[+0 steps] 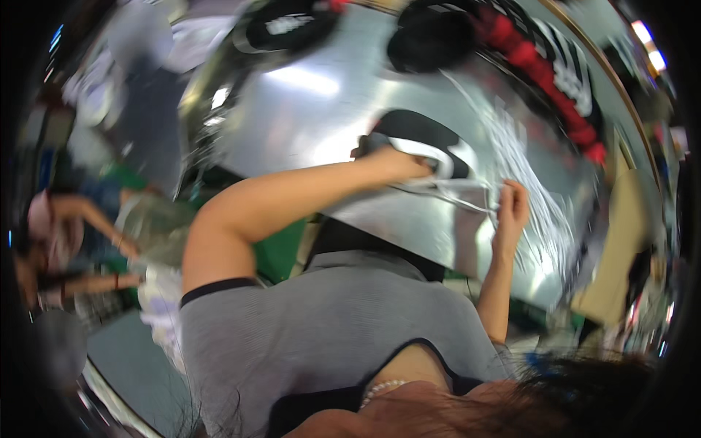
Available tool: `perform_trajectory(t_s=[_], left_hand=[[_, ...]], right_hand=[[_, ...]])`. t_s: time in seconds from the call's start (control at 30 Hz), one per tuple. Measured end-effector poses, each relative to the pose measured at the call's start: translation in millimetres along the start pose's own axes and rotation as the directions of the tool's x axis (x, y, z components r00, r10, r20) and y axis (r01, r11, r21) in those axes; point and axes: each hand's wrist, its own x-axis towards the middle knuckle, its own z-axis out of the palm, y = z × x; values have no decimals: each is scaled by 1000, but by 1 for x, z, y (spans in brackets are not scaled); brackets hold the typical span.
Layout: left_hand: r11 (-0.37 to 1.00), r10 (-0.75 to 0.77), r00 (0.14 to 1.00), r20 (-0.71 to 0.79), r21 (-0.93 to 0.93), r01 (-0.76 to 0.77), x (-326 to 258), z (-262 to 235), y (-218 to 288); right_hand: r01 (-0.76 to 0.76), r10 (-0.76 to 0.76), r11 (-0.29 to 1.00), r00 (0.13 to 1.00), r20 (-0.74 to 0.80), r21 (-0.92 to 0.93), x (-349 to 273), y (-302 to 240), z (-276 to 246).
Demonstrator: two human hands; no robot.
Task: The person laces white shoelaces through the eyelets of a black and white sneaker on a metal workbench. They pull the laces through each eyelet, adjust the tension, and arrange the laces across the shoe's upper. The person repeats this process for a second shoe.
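Note:
My left hand reaches across from the left and grips a black shoe upper with a white curved panel, which rests on the shiny metal table. The palm and fingers hide part of the upper. A white shoelace runs from beside the left hand over to my right hand, which is raised with its fingers closed on the lace. Motion blur softens the fingertips. Just right of that hand, a loose bundle of white laces lies fanned out on the table.
Along the far right edge stands a row of black, red and white shoe uppers. More black pieces lie at the far side, one left and one in the middle. Clear plastic covers the table's left edge. Another person works at left.

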Motion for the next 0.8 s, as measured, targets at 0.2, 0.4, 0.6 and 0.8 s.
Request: perform_trajectory(t_s=[0.2, 0.4, 0.6, 0.8], left_hand=[[948, -48, 999, 1, -316, 45, -14, 0, 16], [977, -121, 990, 75, -169, 132, -10, -1, 19], [970, 115, 976, -185, 231, -70, -10, -5, 23], [997, 1, 993, -118, -77, -10, -16, 5, 35]], right_hand=[[-186, 151, 980, 928, 341, 73, -65, -52, -29], [-163, 144, 984, 964, 225, 71, 5, -13, 31], [-299, 280, 948, 946, 162, 106, 3, 7, 39], [-234, 234, 972, 958, 165, -21, 3, 6, 33]])
